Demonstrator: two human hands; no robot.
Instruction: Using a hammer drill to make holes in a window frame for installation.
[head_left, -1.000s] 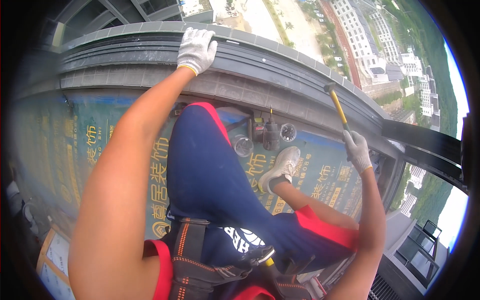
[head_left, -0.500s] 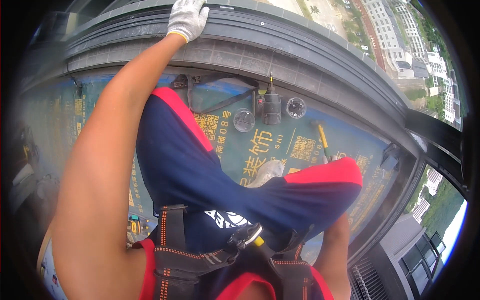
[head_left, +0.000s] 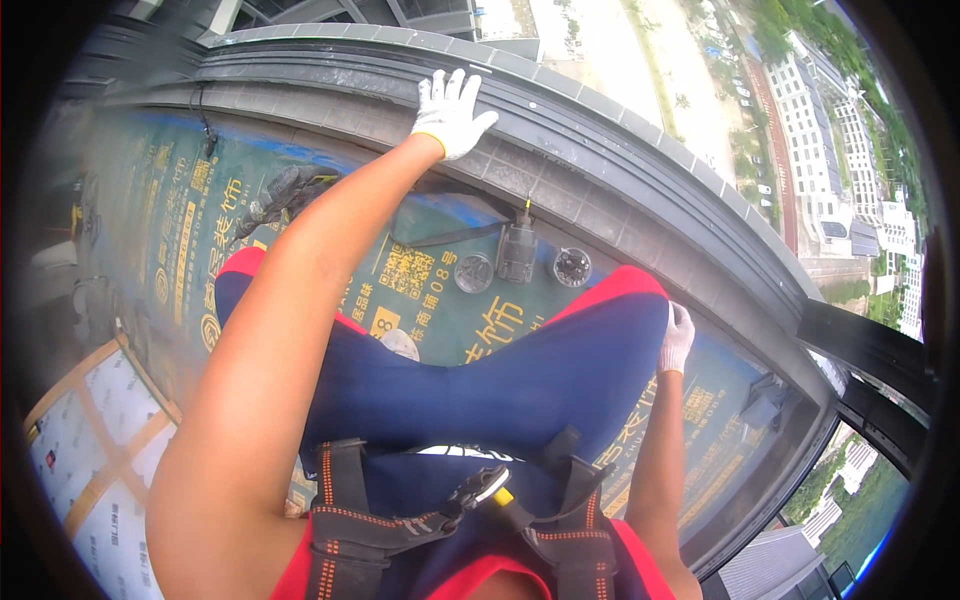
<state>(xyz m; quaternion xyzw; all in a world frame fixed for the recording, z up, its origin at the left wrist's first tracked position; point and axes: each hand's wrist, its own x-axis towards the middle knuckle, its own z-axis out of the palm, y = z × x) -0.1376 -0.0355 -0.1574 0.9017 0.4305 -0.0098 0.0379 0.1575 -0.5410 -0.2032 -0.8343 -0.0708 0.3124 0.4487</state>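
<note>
My left hand [head_left: 452, 112] wears a white knit glove. Its fingers are spread over the dark window frame [head_left: 520, 115], palm down against the track. Beside my right knee [head_left: 640, 290], my right hand [head_left: 677, 338] is gloved too. The knee covers part of its fingers, so whether it holds anything is hidden. Between my legs and the sill lies a dark cordless drill [head_left: 517, 250], its bit toward the window. A clear round tub [head_left: 473, 272] stands left of it. On its right is another tub [head_left: 572, 266] with small dark pieces inside.
A printed green protective sheet [head_left: 190, 230] covers the floor. A black strap [head_left: 445, 238] and a dark bundle [head_left: 285, 195] lie along the sill. At lower left stands a wood-framed white panel [head_left: 110, 410]. Beyond the frame, the view drops to buildings [head_left: 810, 150] far below.
My left hand has slid right along the frame and spread its fingers. My right hand, earlier at a yellow-handled hammer, is now beside the knee; the hammer is out of sight. My legs have shifted.
</note>
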